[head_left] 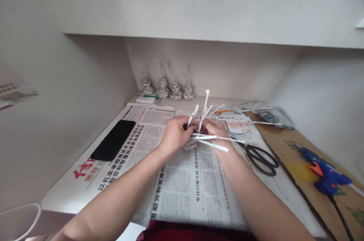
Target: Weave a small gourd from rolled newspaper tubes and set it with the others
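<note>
A small woven piece of rolled newspaper (pixel 190 144) sits between my hands over the newspaper, its lower part showing under my fingers. Several white paper tubes (pixel 206 98) stick out of it, some upward and others to the right. My left hand (pixel 176 134) is closed around its left side, thumb near the top. On the right, my right hand (pixel 214 130) has its fingers curled in among the paper tubes at the rim. Its fingertips are partly hidden by the tubes, which cross in front of the hand.
Black scissors (pixel 261 159) lie to the right, with a blue glue gun (pixel 327 174) on cardboard (pixel 280 150) beyond. A black phone (pixel 113 140) rests on newspaper (pixel 148 131) at left. Several woven gourd shapes (pixel 175 91) stand at the back, beneath a low overhanging panel (pixel 199 5).
</note>
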Tool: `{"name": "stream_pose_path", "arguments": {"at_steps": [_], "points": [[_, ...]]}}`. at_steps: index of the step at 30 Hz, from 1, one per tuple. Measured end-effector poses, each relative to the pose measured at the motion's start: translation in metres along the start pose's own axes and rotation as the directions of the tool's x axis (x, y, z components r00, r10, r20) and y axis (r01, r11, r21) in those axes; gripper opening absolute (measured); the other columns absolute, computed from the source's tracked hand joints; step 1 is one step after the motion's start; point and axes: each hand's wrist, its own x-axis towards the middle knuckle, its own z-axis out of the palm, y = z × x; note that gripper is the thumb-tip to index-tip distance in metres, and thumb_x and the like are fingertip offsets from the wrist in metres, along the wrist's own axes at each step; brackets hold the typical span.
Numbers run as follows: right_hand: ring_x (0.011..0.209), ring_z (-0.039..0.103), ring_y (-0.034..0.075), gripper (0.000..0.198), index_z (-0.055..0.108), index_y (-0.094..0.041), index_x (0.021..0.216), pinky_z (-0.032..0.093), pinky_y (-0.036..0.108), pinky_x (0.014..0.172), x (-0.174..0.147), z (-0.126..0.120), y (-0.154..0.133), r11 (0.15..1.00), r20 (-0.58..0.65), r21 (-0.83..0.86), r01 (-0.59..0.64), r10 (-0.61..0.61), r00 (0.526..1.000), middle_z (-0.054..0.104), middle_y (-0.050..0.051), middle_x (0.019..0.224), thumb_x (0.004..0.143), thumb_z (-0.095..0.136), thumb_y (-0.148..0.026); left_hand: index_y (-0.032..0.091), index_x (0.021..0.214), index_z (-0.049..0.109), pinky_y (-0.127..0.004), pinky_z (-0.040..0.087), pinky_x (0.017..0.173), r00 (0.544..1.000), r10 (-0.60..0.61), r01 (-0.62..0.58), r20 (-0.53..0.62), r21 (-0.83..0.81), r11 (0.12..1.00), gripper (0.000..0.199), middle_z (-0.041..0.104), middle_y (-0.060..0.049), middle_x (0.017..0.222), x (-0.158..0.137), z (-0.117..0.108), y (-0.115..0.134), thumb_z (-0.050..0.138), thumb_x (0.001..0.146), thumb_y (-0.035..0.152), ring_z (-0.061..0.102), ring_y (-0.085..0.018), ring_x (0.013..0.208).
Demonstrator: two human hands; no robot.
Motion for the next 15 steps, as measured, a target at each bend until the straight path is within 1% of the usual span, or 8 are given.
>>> {"name": "stream_pose_path", "arguments": {"at_steps": [3,5,8,10,12,14,15], "points": [[0.039,0.052,0.013,0.042,0.057,-0.018,0.056,0.044,0.026,0.04,0.0,-0.001,-0.003,1.0,0.034,-0.022,-0.017,0.018,0.999,0.059,0.0,0.046,0.05,0.081,-0.053,0.019,0.08,0.074,-0.026,0.051,0.071,0.998,0.049,-0.051,0.029,0.054,0.997,0.011,0.075,-0.003,0.084,-0.001,-0.001,0.002,0.065,0.075,0.015,0.068,-0.018,0.078],[0.039,0.053,0.013,0.043,0.058,-0.018,0.055,0.044,0.025,0.04,-0.003,-0.001,-0.006,0.998,0.039,-0.061,0.011,-0.008,0.999,0.059,0.0,0.046,0.05,0.081,-0.053,0.02,0.079,0.074,-0.025,0.049,0.07,0.995,0.089,-0.094,0.054,0.087,0.992,0.011,0.074,-0.003,0.081,-0.001,-0.003,0.003,0.065,0.076,0.015,0.067,-0.017,0.076],[0.041,0.054,0.013,0.04,0.061,-0.018,0.055,0.045,0.025,0.042,-0.007,-0.002,-0.009,0.992,0.035,-0.109,0.069,-0.066,0.997,0.061,0.0,0.048,0.053,0.081,-0.052,0.019,0.074,0.073,-0.024,0.046,0.067,0.982,0.17,-0.182,0.08,0.179,0.967,0.012,0.07,-0.002,0.073,-0.001,-0.006,0.004,0.064,0.079,0.016,0.063,-0.015,0.071],[0.044,0.056,0.014,0.036,0.064,-0.018,0.057,0.046,0.025,0.044,-0.008,-0.004,-0.01,0.989,0.069,-0.107,0.098,-0.091,0.993,0.063,0.001,0.051,0.055,0.081,-0.049,0.019,0.071,0.073,-0.024,0.044,0.068,0.974,0.207,-0.222,0.086,0.242,0.944,0.015,0.068,-0.002,0.07,-0.001,-0.007,0.003,0.061,0.08,0.015,0.062,-0.015,0.07],[0.049,0.059,0.015,0.032,0.069,-0.017,0.062,0.047,0.026,0.048,-0.006,-0.007,-0.009,0.988,0.147,-0.111,0.109,-0.092,0.985,0.066,0.002,0.057,0.055,0.082,-0.045,0.019,0.072,0.073,-0.025,0.044,0.068,0.977,0.2,-0.212,0.071,0.276,0.938,0.016,0.069,-0.003,0.071,0.001,-0.009,0.003,0.061,0.079,0.013,0.061,-0.015,0.071],[0.055,0.062,0.016,0.03,0.074,-0.017,0.071,0.049,0.027,0.052,-0.003,-0.01,-0.007,0.987,0.215,-0.124,0.105,-0.077,0.974,0.07,0.004,0.065,0.055,0.083,-0.041,0.019,0.074,0.074,-0.024,0.044,0.067,0.987,0.156,-0.161,0.041,0.266,0.95,0.014,0.071,-0.003,0.074,0.001,-0.01,0.003,0.062,0.078,0.013,0.062,-0.016,0.071],[0.058,0.063,0.017,0.032,0.076,-0.018,0.076,0.05,0.027,0.053,-0.001,-0.011,-0.005,0.988,0.227,-0.125,0.095,-0.065,0.972,0.072,0.005,0.068,0.055,0.083,-0.04,0.019,0.075,0.074,-0.024,0.045,0.066,0.991,0.13,-0.134,0.035,0.246,0.96,0.013,0.071,-0.002,0.074,0.002,-0.011,0.003,0.062,0.077,0.013,0.063,-0.016,0.071]]}}
